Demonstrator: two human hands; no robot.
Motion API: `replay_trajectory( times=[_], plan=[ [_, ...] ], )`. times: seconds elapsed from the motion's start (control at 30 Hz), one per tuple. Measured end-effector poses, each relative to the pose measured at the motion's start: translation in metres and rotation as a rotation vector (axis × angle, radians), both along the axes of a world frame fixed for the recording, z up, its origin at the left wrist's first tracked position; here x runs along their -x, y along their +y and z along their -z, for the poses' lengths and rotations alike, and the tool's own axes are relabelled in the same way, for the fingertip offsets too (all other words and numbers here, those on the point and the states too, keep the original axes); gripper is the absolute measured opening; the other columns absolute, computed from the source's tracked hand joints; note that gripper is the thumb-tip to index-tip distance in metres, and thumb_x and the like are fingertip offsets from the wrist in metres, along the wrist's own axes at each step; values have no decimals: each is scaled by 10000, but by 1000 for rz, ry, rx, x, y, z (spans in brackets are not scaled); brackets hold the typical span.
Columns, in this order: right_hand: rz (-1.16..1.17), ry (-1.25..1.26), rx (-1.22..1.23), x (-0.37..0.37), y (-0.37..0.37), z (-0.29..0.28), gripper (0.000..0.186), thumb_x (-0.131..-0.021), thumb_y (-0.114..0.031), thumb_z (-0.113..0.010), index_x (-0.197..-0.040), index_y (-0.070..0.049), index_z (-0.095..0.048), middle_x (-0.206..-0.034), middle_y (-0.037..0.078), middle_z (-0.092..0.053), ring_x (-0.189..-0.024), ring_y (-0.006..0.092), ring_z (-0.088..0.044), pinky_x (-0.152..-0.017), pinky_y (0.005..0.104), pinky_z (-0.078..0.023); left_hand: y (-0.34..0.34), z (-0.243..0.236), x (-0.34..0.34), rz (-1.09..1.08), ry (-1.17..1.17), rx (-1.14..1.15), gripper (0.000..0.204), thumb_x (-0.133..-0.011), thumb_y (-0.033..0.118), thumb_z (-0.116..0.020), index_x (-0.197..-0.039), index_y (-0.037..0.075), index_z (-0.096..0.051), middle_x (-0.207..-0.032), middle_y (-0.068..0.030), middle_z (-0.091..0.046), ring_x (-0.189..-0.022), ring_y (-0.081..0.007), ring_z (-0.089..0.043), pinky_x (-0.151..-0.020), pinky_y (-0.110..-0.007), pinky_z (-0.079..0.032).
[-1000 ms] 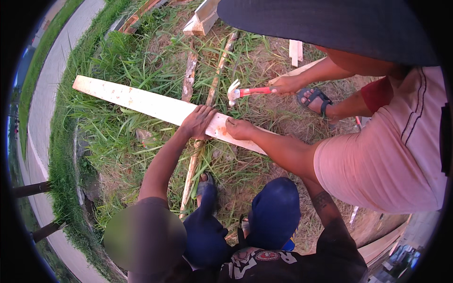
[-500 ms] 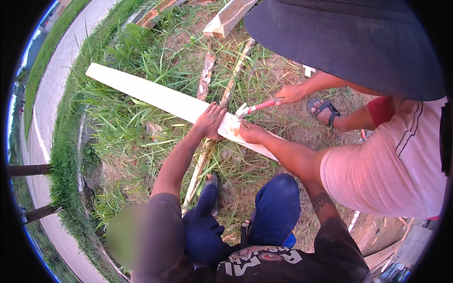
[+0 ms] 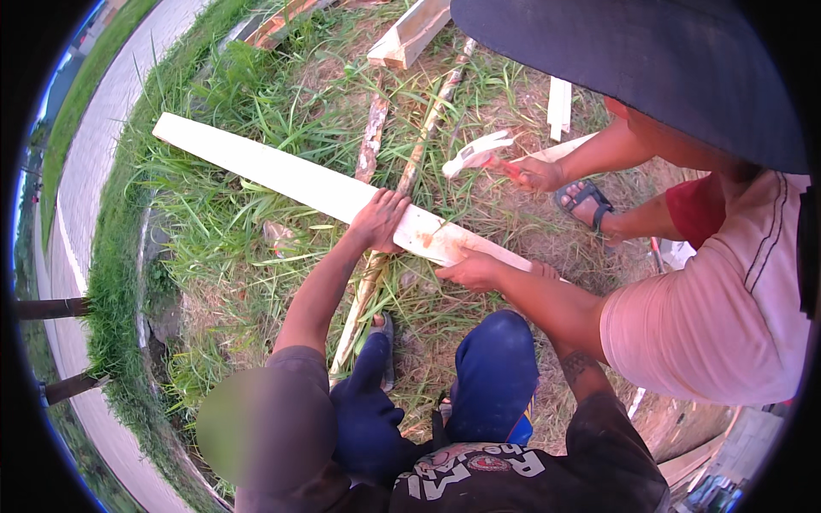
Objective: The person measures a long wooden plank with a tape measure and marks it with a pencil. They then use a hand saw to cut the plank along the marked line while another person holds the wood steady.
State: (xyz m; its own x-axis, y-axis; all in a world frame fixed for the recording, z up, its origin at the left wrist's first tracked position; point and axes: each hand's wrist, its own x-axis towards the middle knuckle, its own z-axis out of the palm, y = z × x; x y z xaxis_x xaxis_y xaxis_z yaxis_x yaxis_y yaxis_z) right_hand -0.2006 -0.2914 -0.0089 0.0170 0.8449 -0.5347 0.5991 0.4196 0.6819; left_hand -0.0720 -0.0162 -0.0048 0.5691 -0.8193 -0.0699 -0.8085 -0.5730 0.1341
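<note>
A long pale wooden board (image 3: 282, 175) lies slantwise over a thin peeled pole (image 3: 366, 295). My left hand (image 3: 380, 221) is closed around its middle, fingers over the top. My right hand (image 3: 544, 270) grips the board near its right end; a co-worker's forearm hides most of it. The co-worker's one hand (image 3: 475, 269) rests at the board's near edge, close to a brownish mark. Beyond the board, their other hand (image 3: 539, 174) holds a red-handled claw hammer (image 3: 479, 154), smeared by motion.
The co-worker's wide dark hat (image 3: 633, 68) covers the upper right, with a sandalled foot (image 3: 586, 205) below it. A thick timber piece (image 3: 410, 36) and white offcuts (image 3: 559, 109) lie on the grass. A paved road (image 3: 94, 154) runs along the left.
The hammer has lifted off the board and moved up and right. The co-worker's other hand has shifted right and down to the near edge. My left hand stays in place.
</note>
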Motion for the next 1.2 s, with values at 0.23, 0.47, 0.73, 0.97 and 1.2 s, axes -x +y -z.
replay_trajectory(
  times=[0.23, 0.47, 0.73, 0.97, 1.2],
  plan=[
    [507, 549, 195, 34, -28, 17, 669, -713, -501, -921, -1121, -98, -577, -937, 93, -746, -933, 285, -717, -869, 435, -574, -15, -1, -5, 19, -23, 80, 1118, -578, 609, -850, -1427, -6, -463, -1371, -183, -538, -1336, -355, -488, -1224, -486, -281],
    [208, 457, 303, 17, -17, -24, 403, -732, -246, -928, -1055, -136, -713, -940, 33, -744, -943, 222, -656, -840, 342, -549, -8, -2, -3, 3, 3, 51, 1112, -577, 603, -854, -1423, -2, -461, -1381, -186, -536, -1345, -355, -484, -1227, -486, -281],
    [223, 477, 318, 18, -17, -26, 380, -782, -251, -888, -1101, -139, -713, -914, 39, -750, -856, 224, -657, -784, 375, -580, -11, -5, -3, 8, -16, 24, 1145, -590, 626, -848, -1457, -4, -442, -1406, -187, -526, -1373, -355, -461, -1237, -481, -267],
    [751, 536, 42, 55, -42, -14, 629, -802, -360, -834, -1295, -73, -569, -1079, 117, -657, -1008, 293, -601, -914, 454, -516, -1, 0, 2, -20, 14, -14, 1158, -591, 642, -839, -1466, 0, -436, -1429, -183, -515, -1396, -350, -445, -1258, -483, -233],
    [1718, 433, -1336, 137, -109, -12, 1047, -660, -573, -880, -1380, 24, -410, -1295, 229, -507, -1229, 398, -492, -1061, 537, -370, -14, 12, 10, -96, -39, 50, 1319, -554, 568, -882, -1556, -42, -280, -1599, -235, -327, -1517, -397, -285, -1278, -532, -173]
  ],
)
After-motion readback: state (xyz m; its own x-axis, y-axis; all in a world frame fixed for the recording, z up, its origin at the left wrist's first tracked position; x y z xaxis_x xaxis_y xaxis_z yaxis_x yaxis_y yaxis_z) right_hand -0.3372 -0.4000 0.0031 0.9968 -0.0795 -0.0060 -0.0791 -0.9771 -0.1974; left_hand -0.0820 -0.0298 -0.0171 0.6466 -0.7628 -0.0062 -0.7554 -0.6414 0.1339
